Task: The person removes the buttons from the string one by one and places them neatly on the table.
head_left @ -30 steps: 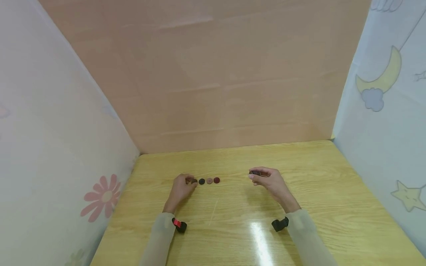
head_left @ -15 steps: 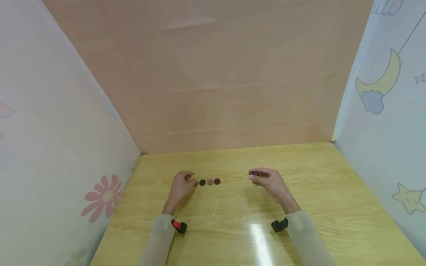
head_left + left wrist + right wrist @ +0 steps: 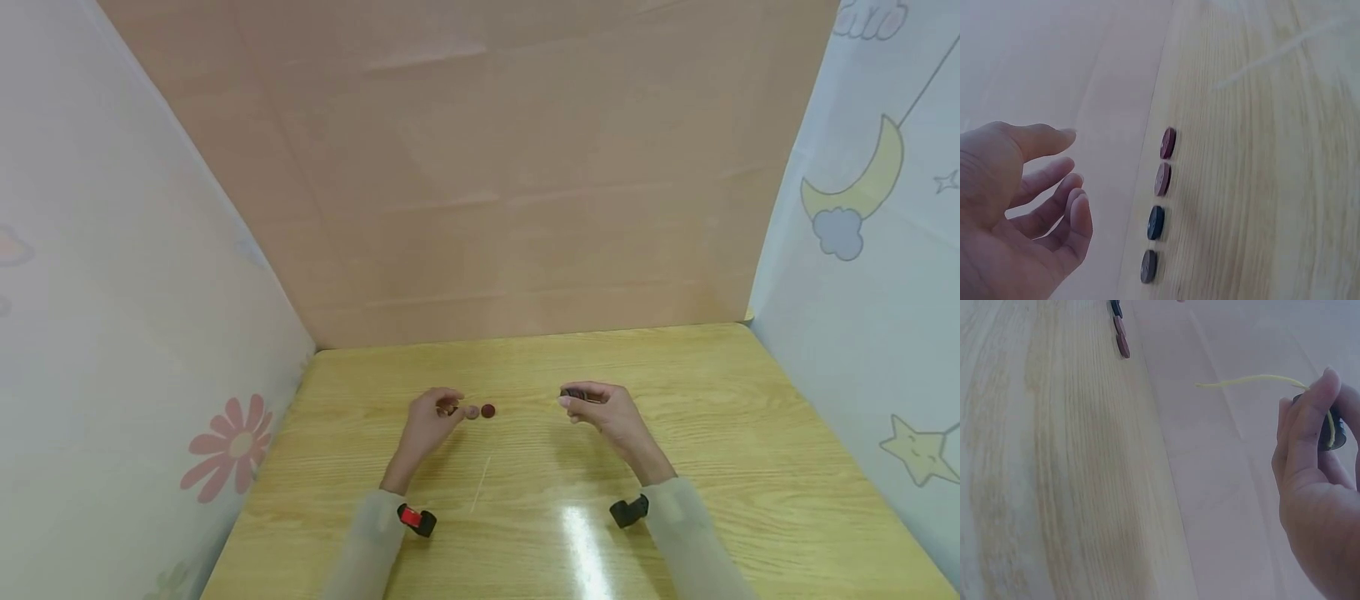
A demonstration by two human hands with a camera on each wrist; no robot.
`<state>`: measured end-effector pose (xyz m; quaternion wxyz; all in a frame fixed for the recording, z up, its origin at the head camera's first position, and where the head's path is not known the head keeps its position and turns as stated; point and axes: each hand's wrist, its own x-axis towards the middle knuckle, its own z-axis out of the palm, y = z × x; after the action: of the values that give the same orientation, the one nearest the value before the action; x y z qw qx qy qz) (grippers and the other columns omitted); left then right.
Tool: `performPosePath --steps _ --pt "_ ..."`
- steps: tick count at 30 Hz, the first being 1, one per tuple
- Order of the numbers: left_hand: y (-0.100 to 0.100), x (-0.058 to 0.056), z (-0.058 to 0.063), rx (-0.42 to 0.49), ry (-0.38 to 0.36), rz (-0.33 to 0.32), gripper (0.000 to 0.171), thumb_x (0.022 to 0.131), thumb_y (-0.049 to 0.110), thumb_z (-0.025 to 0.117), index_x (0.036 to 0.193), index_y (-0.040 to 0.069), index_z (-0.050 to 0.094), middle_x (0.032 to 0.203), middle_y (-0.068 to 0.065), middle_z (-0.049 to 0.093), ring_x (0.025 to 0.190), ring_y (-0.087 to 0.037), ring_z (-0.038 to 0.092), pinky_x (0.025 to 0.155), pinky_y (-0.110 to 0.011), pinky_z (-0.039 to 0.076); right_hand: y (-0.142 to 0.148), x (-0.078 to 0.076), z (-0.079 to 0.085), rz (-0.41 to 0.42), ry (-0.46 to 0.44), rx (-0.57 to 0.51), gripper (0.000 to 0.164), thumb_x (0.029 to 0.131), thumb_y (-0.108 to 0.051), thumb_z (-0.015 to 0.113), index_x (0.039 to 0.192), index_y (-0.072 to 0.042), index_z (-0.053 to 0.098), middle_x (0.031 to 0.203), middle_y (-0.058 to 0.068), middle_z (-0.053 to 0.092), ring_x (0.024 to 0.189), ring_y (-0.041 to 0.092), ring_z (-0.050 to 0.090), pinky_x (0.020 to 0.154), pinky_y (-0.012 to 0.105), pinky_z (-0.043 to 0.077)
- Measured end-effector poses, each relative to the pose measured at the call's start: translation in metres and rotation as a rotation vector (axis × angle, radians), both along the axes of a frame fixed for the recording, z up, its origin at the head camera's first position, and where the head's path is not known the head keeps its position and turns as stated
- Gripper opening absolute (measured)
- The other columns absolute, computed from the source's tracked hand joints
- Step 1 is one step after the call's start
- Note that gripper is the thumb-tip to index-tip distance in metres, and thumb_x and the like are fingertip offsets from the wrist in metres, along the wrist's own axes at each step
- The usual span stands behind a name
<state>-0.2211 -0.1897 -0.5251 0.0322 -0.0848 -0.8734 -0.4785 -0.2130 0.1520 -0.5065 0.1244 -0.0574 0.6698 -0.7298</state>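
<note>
A row of round buttons lies on the wooden table. In the left wrist view these are a dark red button (image 3: 1168, 143), a pinkish button (image 3: 1162, 179), a black button (image 3: 1156, 222) and a brown button (image 3: 1149, 267). My left hand (image 3: 432, 421) hovers over the row's left end, fingers loosely bent and holding nothing; from the head it hides the brown button and most of the black one. Farther right, my right hand (image 3: 611, 417) pinches a stack of dark buttons (image 3: 573, 392) between thumb and fingers. A yellow string (image 3: 1254, 379) trails from this stack.
The wooden table (image 3: 525, 533) meets a tan backdrop (image 3: 525, 250) at its far edge. Pale patterned walls stand at left and right. A black camera strap (image 3: 628, 511) sits on the right wrist, another with red on the left.
My left hand has moved a little to the right along the row, from the brown button to over the black one. The right hand keeps its place and its stack.
</note>
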Motion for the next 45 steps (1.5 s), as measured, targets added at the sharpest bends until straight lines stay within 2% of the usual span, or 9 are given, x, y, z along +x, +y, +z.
performPosePath --steps 7,13,22,26,31,33,36,41,45 --pt "0.015 0.006 0.004 0.037 -0.028 -0.071 0.027 0.099 0.022 0.075 0.118 0.003 0.076 0.101 -0.007 0.074 0.088 -0.013 0.066 0.077 -0.02 0.056 -0.001 0.001 -0.002 0.002 -0.002 -0.005 0.05 0.099 -0.017 0.076 0.139 0.009 0.06 0.117 -0.002 0.072 0.093 0.012 0.072 0.084 0.029 0.064" --pt "0.026 0.01 0.013 0.057 -0.032 -0.159 0.026 0.102 0.031 0.071 0.117 0.012 0.078 0.104 -0.001 0.077 0.091 -0.012 0.068 0.08 -0.025 0.057 -0.002 0.001 -0.002 0.005 -0.004 -0.003 0.054 0.099 -0.016 0.075 0.141 0.012 0.057 0.114 0.0 0.072 0.091 0.015 0.072 0.085 0.031 0.064" --pt "0.039 0.017 0.032 0.026 -0.018 -0.176 0.025 0.104 0.035 0.068 0.119 0.018 0.078 0.107 0.002 0.077 0.096 -0.012 0.07 0.087 -0.029 0.059 -0.007 0.001 0.0 0.002 0.007 -0.041 0.05 0.098 -0.013 0.076 0.137 0.013 0.06 0.109 0.001 0.073 0.087 0.011 0.072 0.079 0.025 0.064" --pt "0.044 0.017 0.037 0.068 -0.059 -0.198 0.029 0.104 0.039 0.067 0.12 0.017 0.077 0.109 -0.002 0.078 0.101 -0.024 0.071 0.087 -0.034 0.059 -0.009 0.0 0.0 0.005 0.02 -0.026 0.047 0.098 -0.014 0.076 0.135 0.011 0.062 0.108 0.0 0.074 0.087 0.012 0.072 0.08 0.027 0.064" --pt "0.049 0.015 0.038 0.192 -0.167 -0.252 0.026 0.105 0.037 0.066 0.114 0.015 0.078 0.105 -0.009 0.075 0.105 -0.045 0.067 0.092 -0.055 0.059 -0.016 0.0 0.0 0.023 0.029 -0.011 0.044 0.097 -0.016 0.077 0.132 0.009 0.065 0.106 0.0 0.074 0.086 0.013 0.072 0.081 0.028 0.064" --pt "0.05 0.015 0.038 0.222 -0.199 -0.271 0.026 0.105 0.037 0.066 0.114 0.015 0.077 0.106 -0.008 0.074 0.107 -0.046 0.066 0.097 -0.061 0.056 -0.019 0.0 0.0 0.024 0.032 -0.01 0.044 0.097 -0.016 0.077 0.131 0.008 0.066 0.106 0.0 0.075 0.085 0.012 0.071 0.081 0.028 0.064" --pt "0.053 0.013 0.038 0.237 -0.224 -0.278 0.028 0.105 0.038 0.065 0.116 0.014 0.077 0.11 -0.012 0.075 0.107 -0.041 0.067 0.1 -0.062 0.055 -0.023 0.0 0.0 0.033 0.037 0.007 0.045 0.097 -0.018 0.077 0.132 0.008 0.065 0.107 -0.001 0.075 0.087 0.012 0.071 0.083 0.029 0.064" --pt "0.057 0.011 0.036 0.225 -0.243 -0.278 0.038 0.105 0.043 0.064 0.119 0.01 0.075 0.118 -0.021 0.073 0.102 -0.026 0.069 0.097 -0.049 0.059 -0.028 0.003 -0.003 0.044 0.036 0.029 0.044 0.096 -0.019 0.079 0.131 0.005 0.067 0.109 0.0 0.075 0.091 0.015 0.072 0.085 0.034 0.064" --pt "0.06 0.012 0.034 0.244 -0.279 -0.301 0.04 0.106 0.043 0.063 0.123 0.008 0.073 0.121 -0.023 0.072 0.103 -0.023 0.069 0.099 -0.051 0.059 -0.03 0.005 -0.005 0.073 0.055 0.055 0.042 0.095 -0.018 0.08 0.129 0.004 0.068 0.11 0.001 0.074 0.09 0.014 0.071 0.086 0.038 0.064"
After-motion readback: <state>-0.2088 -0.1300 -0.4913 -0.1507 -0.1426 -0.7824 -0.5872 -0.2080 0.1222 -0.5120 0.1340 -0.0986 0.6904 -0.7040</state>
